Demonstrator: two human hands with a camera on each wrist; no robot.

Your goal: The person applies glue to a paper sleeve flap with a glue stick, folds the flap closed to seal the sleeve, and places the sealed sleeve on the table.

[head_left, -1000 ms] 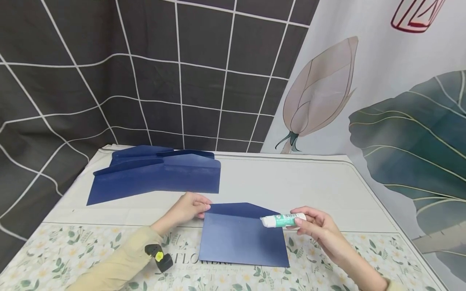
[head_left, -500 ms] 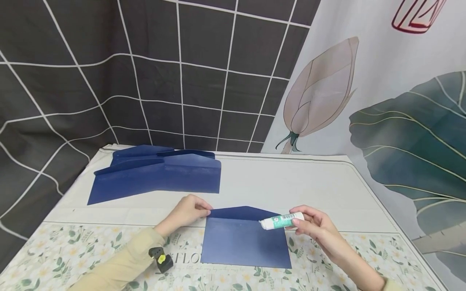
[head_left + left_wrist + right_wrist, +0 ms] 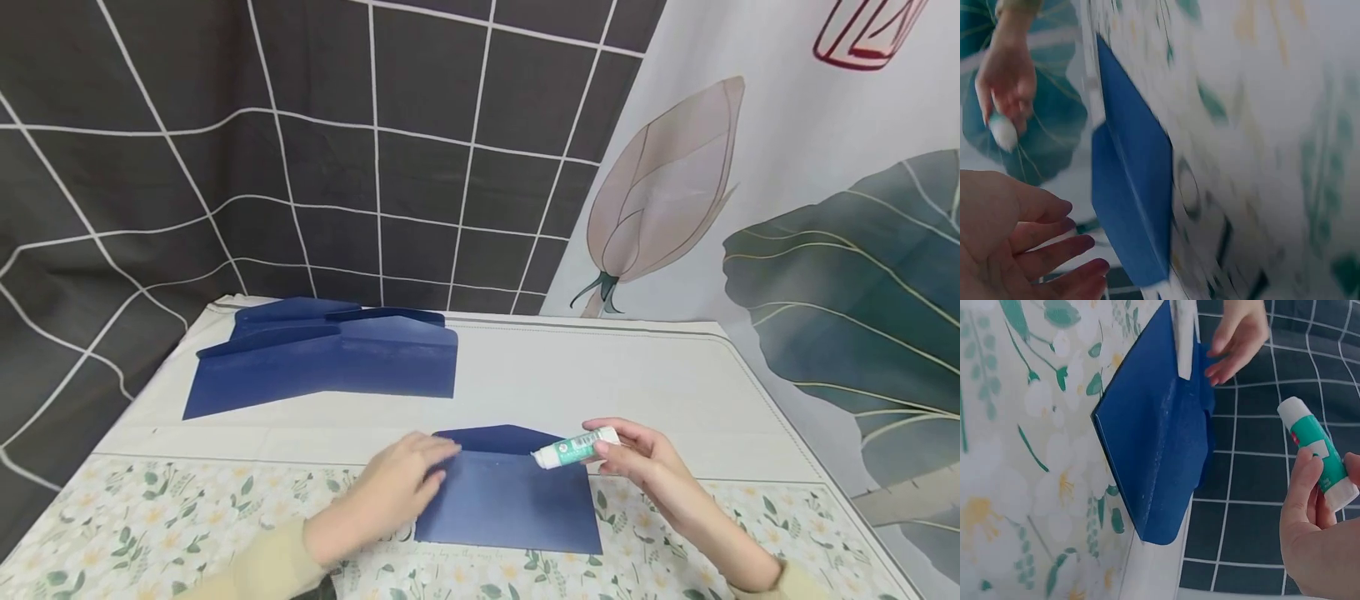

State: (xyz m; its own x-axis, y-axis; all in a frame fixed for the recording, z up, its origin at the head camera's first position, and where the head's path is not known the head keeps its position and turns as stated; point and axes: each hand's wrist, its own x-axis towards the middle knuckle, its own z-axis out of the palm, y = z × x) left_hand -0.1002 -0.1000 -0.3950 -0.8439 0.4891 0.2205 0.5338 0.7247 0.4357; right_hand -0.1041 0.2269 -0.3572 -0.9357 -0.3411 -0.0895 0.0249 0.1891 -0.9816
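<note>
A dark blue envelope (image 3: 517, 504) lies on the table with its flap (image 3: 498, 438) folded out toward the far side. In the right wrist view, faint whitish marks run along the fold of the envelope (image 3: 1175, 444). My right hand (image 3: 656, 471) pinches a white glue stick (image 3: 573, 448) with a green label between thumb and fingers, its tip over the envelope's right part. My left hand (image 3: 397, 492) overlaps the envelope's left edge in the head view. From the left wrist, the left hand (image 3: 1029, 237) shows loosely spread fingers, apart from the envelope, with nothing in them.
Several more blue envelopes (image 3: 322, 362) lie overlapping at the table's back left. The table (image 3: 585, 367) has a white cover at the back and a floral one in front. A dark gridded curtain (image 3: 315, 150) and a white patterned one (image 3: 787, 150) hang behind.
My left hand has released the envelope's upper left corner and moved right and nearer, over its left side. The glue stick has tilted a little more upward at its right end.
</note>
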